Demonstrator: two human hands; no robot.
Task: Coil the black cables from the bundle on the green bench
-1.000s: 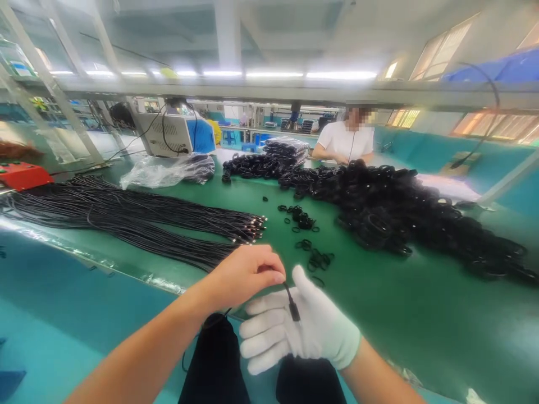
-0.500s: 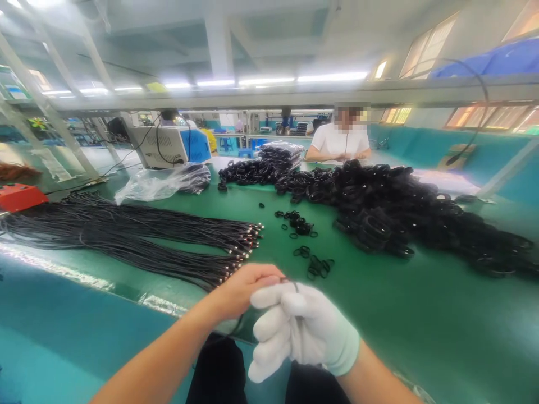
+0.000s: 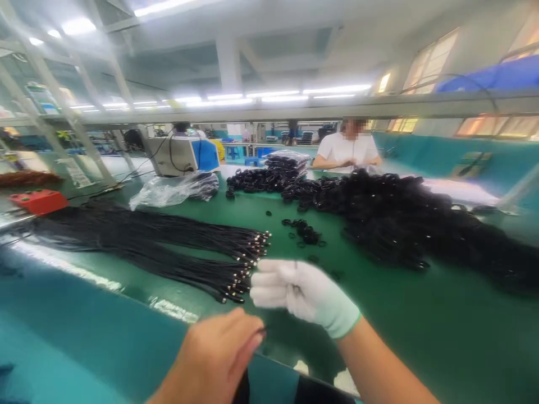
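My left hand [image 3: 221,348], bare, is low at the table's front edge, thumb and fingers pinched on a black cable [image 3: 266,329] of which just a short dark bit shows. My right hand [image 3: 305,294] wears a white glove and hovers over the green table [image 3: 421,336], fingers curled together with the thumb against them. A small dark bit shows at its fingertips; what it is, I cannot make out. Close to the left of the glove lie the metal-tipped ends of a bundle of black cables [image 3: 168,224]. Small black rings [image 3: 307,231] lie beyond the right hand.
A large heap of black coiled bands [image 3: 391,219] covers the right and back of the table. Clear plastic bags [image 3: 172,188], a red box [image 3: 39,201] and a grey-blue machine [image 3: 181,154] stand to the left. A person in a white shirt [image 3: 347,150] sits opposite.
My hands have parted. The left has come down toward me, while the gloved right has risen slightly away over the table and its fingers have drawn together. The view has shifted a little.
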